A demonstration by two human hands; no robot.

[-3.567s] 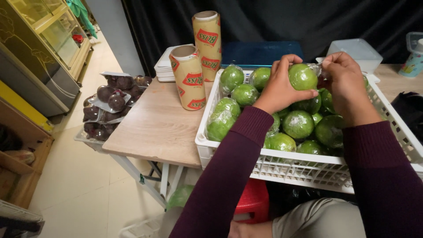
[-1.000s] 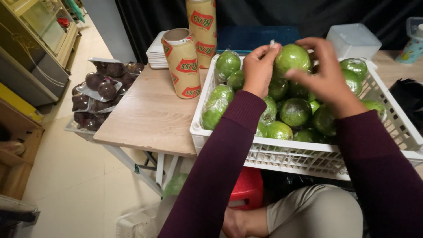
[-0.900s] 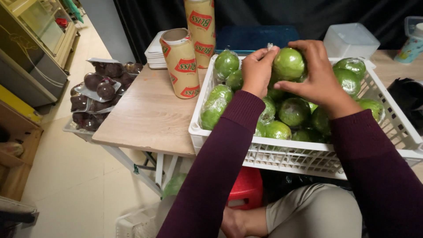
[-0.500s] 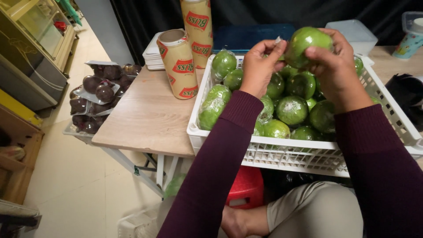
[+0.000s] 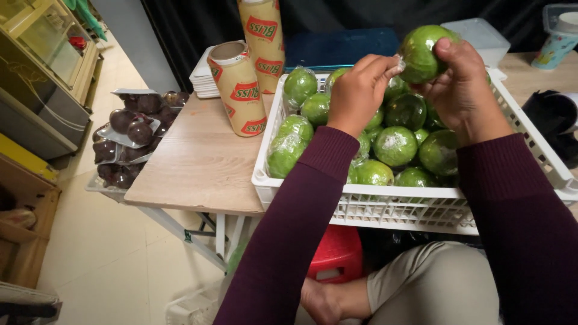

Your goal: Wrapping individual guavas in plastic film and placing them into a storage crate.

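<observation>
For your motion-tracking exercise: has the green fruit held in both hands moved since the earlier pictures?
Yes. The green fruit has been lifted from among the fruit in the white crate to above its far rim, held between left hand and right hand.

I see a light wood-grain table (image 5: 192,162) on white metal legs. On it: white slatted crate (image 5: 385,207) at the near edge, overhanging slightly; two cling-film rolls (image 5: 238,87) upright just left of the crate; a stack of white trays (image 5: 205,75) behind them; a blue box (image 5: 340,48); a clear lidded tub (image 5: 481,36); a patterned cup (image 5: 557,39) far right.
</observation>
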